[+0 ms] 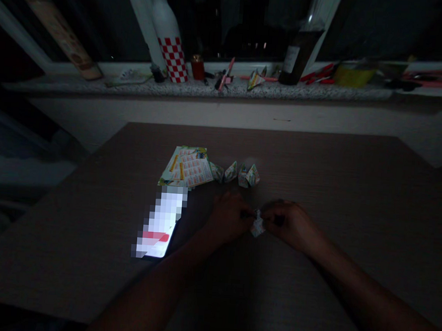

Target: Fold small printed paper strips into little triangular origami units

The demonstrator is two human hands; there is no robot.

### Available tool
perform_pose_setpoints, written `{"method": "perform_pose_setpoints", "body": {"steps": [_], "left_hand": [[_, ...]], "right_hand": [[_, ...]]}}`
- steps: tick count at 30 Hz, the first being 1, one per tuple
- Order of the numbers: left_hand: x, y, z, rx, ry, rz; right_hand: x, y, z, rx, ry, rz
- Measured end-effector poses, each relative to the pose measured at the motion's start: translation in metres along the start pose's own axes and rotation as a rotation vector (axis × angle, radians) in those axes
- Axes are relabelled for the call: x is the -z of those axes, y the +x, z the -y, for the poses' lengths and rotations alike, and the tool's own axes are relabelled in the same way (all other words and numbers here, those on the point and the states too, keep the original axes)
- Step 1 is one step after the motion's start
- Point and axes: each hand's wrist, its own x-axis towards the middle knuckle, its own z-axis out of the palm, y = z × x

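Observation:
A small folded piece of printed paper [257, 226] lies between my hands over the table, its lower end coming to a point. My left hand [229, 217] pinches its left upper edge with thumb and finger. From the other side my right hand [289, 222] grips the paper's right upper edge, fingers curled. Dim light and the fingers hide part of the upper end. Just beyond my hands stand several folded paper shapes [253, 176], made of similar printed paper. Left of them lies a stack of printed sheets [195, 167].
A phone with a lit screen [159, 227] rests on the brown table [341, 184], left of my left forearm. Behind, the stone windowsill [226, 94] carries a red-and-white checkered bottle [172, 51], a dark bottle [295, 60], a small red jar [197, 68] and other small items.

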Motion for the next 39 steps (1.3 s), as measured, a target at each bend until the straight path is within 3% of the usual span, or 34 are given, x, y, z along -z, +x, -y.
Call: {"method": "perform_pose_setpoints", "body": {"steps": [8, 19, 32, 35, 39], "left_hand": [[0.0, 0.0, 0.001, -0.009, -0.02, 0.019], [0.001, -0.006, -0.003, -0.175, 0.06, -0.017], [0.0, -0.01, -0.011, -0.247, 0.192, -0.054], [-0.001, -0.011, -0.011, -0.238, 0.106, -0.074], [-0.003, -0.011, -0.009, -0.163, -0.175, -0.126]], "right_hand": [[0.008, -0.006, -0.009, 0.033, 0.046, 0.007], [0.016, -0.007, -0.016, 0.165, 0.103, 0.081], [0.01, -0.007, -0.013, 0.165, 0.187, -0.029], [0.008, -0.007, -0.01, 0.138, 0.226, -0.077], [0.003, -0.007, -0.011, 0.148, 0.271, -0.143]]}}
